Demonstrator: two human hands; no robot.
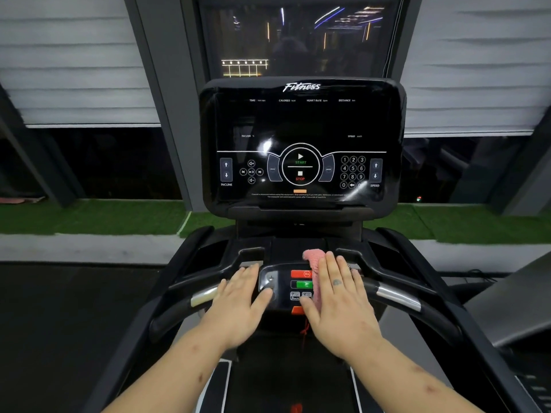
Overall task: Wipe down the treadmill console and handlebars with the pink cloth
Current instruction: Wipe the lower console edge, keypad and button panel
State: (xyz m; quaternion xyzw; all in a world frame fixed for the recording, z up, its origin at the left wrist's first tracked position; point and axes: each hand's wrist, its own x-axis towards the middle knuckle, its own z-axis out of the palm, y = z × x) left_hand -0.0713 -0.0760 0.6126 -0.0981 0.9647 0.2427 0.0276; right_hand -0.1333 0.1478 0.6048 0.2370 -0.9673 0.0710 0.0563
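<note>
The black treadmill console [301, 126] stands upright ahead, its glossy screen dark with printed START and STOP buttons. Below it lies a small control panel [299, 286] with red and green buttons, between two black handlebars [399, 298] with silver grip sensors. The pink cloth [313, 259] lies on the panel's right side, mostly hidden under my right hand [340, 299], which presses flat on it with fingers spread. My left hand [241, 305] rests flat on the left handlebar and the panel's left edge, holding nothing.
The treadmill belt [286, 380] runs beneath my forearms. A red safety cord [304, 329] dangles below the panel. Green artificial turf [89, 216] and dark windows with white blinds lie beyond the console. Another machine's grey edge [512, 308] sits at the right.
</note>
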